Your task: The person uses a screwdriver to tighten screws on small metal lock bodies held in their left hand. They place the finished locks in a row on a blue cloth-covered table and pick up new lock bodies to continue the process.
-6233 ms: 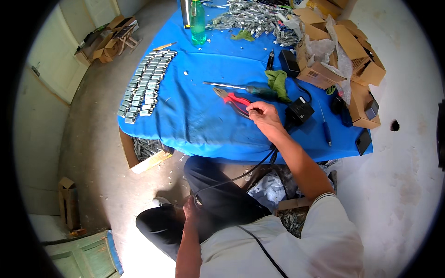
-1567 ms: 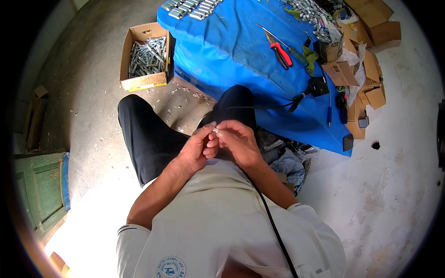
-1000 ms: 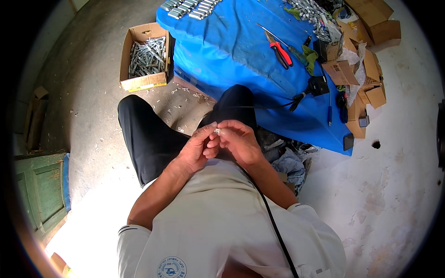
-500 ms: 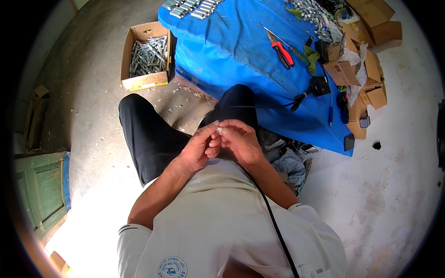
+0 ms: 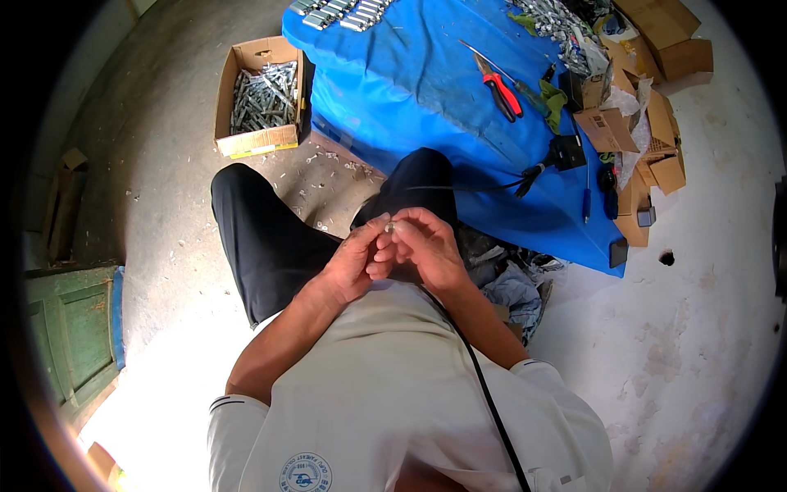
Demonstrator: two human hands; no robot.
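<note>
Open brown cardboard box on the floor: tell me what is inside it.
The open brown cardboard box holds a loose heap of long grey metal pieces. The heap covers the box's bottom, so anything beneath stays unseen.

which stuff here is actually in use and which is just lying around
In use: left hand, right hand, small metal piece pinched between their fingertips.
Lying about: red-handled pliers, cardboard box of metal parts, blue table cover, black cable.
</note>
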